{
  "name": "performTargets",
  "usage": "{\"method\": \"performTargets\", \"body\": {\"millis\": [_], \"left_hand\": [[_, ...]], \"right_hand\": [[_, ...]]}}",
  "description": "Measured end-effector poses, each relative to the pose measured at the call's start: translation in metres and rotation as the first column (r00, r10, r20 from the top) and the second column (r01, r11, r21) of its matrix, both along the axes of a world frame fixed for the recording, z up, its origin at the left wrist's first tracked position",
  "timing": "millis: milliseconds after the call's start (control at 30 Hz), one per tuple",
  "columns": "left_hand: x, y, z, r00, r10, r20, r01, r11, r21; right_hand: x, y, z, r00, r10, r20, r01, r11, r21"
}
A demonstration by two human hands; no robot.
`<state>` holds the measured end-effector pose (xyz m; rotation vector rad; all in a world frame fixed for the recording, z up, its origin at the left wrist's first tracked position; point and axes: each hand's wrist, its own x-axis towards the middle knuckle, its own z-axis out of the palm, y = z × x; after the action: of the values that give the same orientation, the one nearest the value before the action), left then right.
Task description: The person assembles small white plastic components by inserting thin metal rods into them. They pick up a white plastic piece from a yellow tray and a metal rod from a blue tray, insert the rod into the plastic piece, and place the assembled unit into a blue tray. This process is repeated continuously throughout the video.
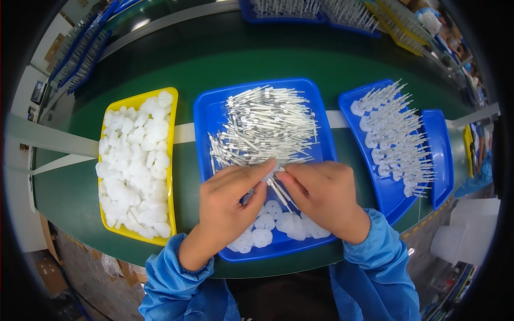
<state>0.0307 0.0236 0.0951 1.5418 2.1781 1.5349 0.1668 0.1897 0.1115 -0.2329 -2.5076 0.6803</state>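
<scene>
Over the middle blue tray [201, 144], my left hand [227, 195] pinches a small translucent white disc [271, 171] between thumb and fingers. My right hand [326, 195] meets it from the other side, its fingertips closed on a thin white rod at the disc's edge. A few thin white rods [281, 193] slant down from the fingertips; exactly how they sit against the disc is hidden. Behind my hands, the tray bears a large heap of white rods with grey metallic parts [267, 123]. Loose round white discs [262, 237] lie at its near end, below my hands.
A yellow tray [173, 160] full of white discs stands at left. To the right, a blue tray [393, 206] carries rows of discs with upright rods, beside another blue tray [440, 155]. More filled trays [284, 18] line the far edge of the green table [176, 61].
</scene>
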Motion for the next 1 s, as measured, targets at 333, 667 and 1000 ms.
{"method": "performTargets", "body": {"millis": [333, 667, 1000], "left_hand": [[0.009, -0.004, 0.002, 0.984, 0.025, 0.179, -0.012, 0.997, -0.077], [0.003, -0.003, 0.000, 0.850, -0.038, 0.526, 0.045, 0.999, -0.001], [0.004, -0.001, 0.000, 0.985, -0.071, 0.156, 0.063, 0.996, 0.056]], "right_hand": [[-0.003, 0.007, -0.005, 0.998, 0.061, -0.024, -0.064, 0.990, -0.123], [-0.001, 0.016, 0.004, 0.990, 0.110, -0.083, -0.120, 0.986, -0.117], [0.006, 0.012, -0.005, 0.980, 0.193, -0.049, -0.163, 0.631, -0.759]]}}
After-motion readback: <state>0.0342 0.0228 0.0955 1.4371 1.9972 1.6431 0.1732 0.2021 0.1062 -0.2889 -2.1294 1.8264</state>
